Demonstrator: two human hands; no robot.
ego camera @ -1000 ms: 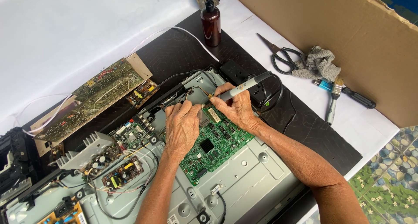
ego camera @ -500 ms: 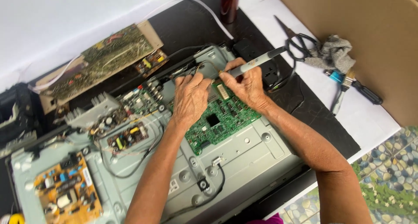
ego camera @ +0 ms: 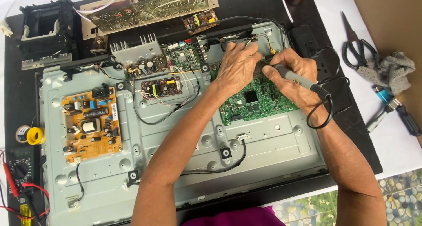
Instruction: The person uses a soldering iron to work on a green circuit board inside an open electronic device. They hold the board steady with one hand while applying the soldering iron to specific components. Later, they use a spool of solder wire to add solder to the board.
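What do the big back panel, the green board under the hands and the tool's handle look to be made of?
Back panel: looks like stamped sheet metal, dull grey, with pressed ribs and punched holes. Green board: apparently a laminate circuit board with a glossy green coating, black chips and fine solder points. Tool in the right hand: handle seems matt grey plastic or rubber; which one cannot be told. The left hand rests beside it.

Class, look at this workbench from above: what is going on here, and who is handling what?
A person leans over an opened flat-screen chassis, a grey metal back panel carrying several circuit boards. The right hand holds a grey pen-shaped corded tool with its tip toward the top edge of the green circuit board. The left hand rests beside it on the same spot. An orange circuit board sits untouched to the left; black-handled scissors lie at right.
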